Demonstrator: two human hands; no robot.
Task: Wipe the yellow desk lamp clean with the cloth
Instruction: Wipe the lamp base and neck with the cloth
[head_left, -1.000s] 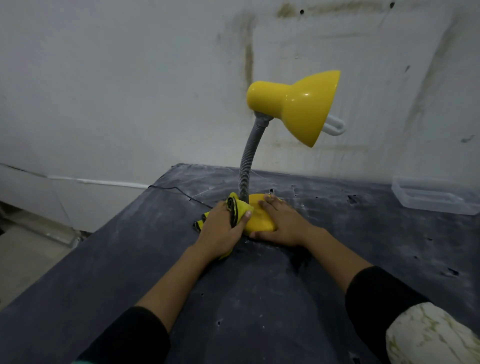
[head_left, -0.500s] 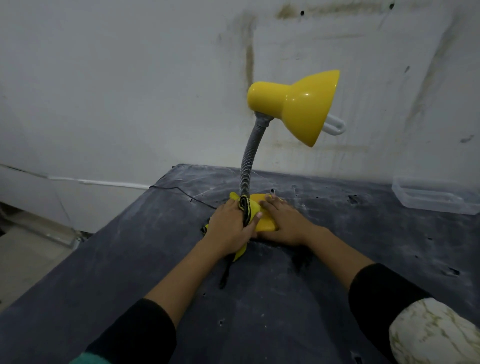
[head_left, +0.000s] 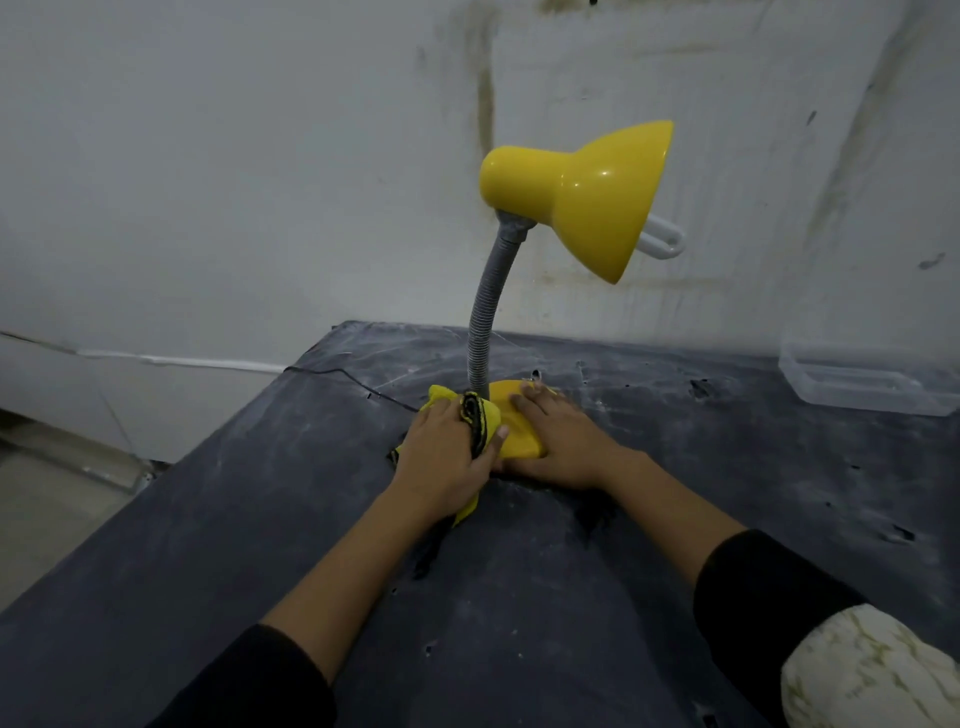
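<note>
The yellow desk lamp (head_left: 587, 200) stands on a dark table, its shade tilted to the right on a grey flexible neck (head_left: 485, 312), a white bulb poking out. Its round yellow base (head_left: 511, 415) lies under both hands. My left hand (head_left: 441, 457) presses a yellow cloth with black edging (head_left: 480, 418) against the left side of the base. Flat on the right side of the base rests my right hand (head_left: 556, 441), fingers spread, holding it down. Most of the cloth is hidden beneath my left hand.
The dark, scuffed table (head_left: 260, 519) runs back to a stained white wall. A clear plastic tray (head_left: 867, 379) sits at the back right. The lamp's black cord (head_left: 343, 374) trails off the table's left edge.
My left hand slid the cloth right along the base toward the neck, then back a little to the left. My right hand stayed on the base and the lamp did not move.
</note>
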